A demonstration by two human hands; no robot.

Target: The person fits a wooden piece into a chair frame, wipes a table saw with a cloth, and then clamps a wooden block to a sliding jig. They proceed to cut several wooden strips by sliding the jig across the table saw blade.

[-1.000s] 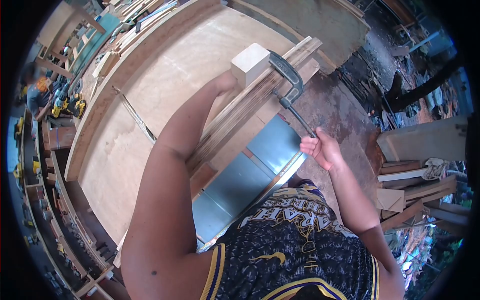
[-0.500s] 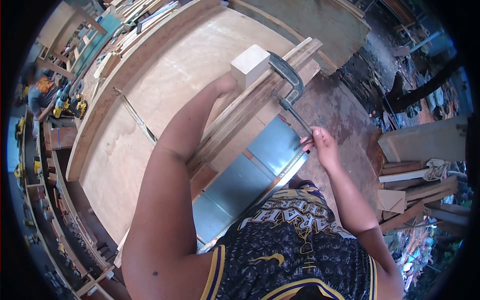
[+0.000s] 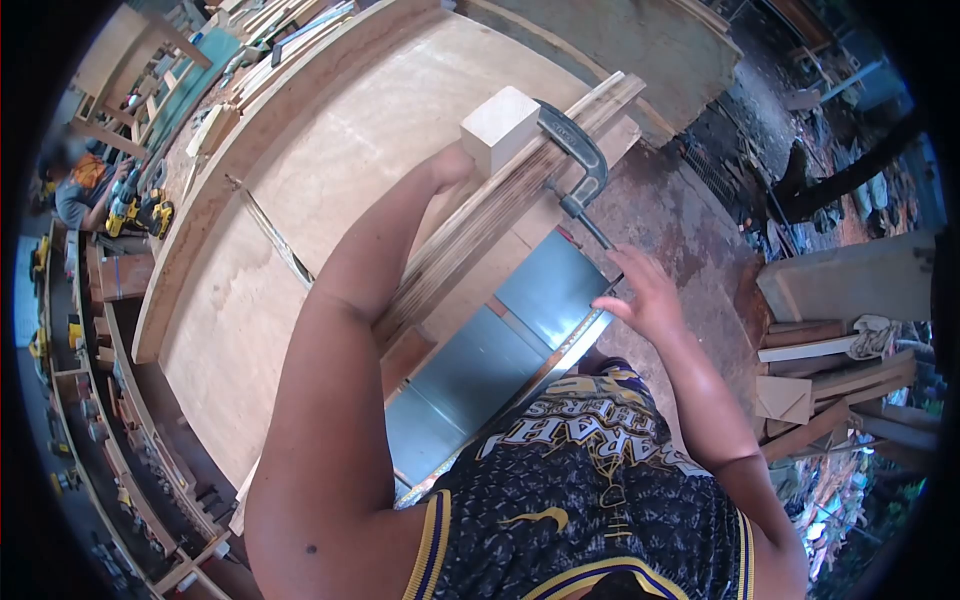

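Observation:
A dark metal C-clamp (image 3: 580, 150) reaches over a long wooden beam (image 3: 480, 220) near its far end. A pale, squared wooden block (image 3: 500, 130) sits against the beam's far side, beside the clamp's upper jaw. My left hand (image 3: 455, 168) is at the block's near left side, its fingers hidden behind the block and beam. From the clamp a screw rod (image 3: 597, 230) slants down to the right. My right hand (image 3: 645, 295) is at the rod's lower end, fingers stretched along it and thumb spread apart; a thin crossbar there is partly hidden.
Under the beam lies a wide plywood panel (image 3: 400, 110) with a raised curved edge. Blue-grey panels (image 3: 470, 365) show below the beam. Yellow-black power drills (image 3: 140, 215) stand at the left, near another person (image 3: 75, 190). Wood offcuts (image 3: 830, 400) are stacked at right.
My right hand has opened from a pinch on the clamp's crossbar, its fingers moving up along the screw rod. My left hand stays at the block.

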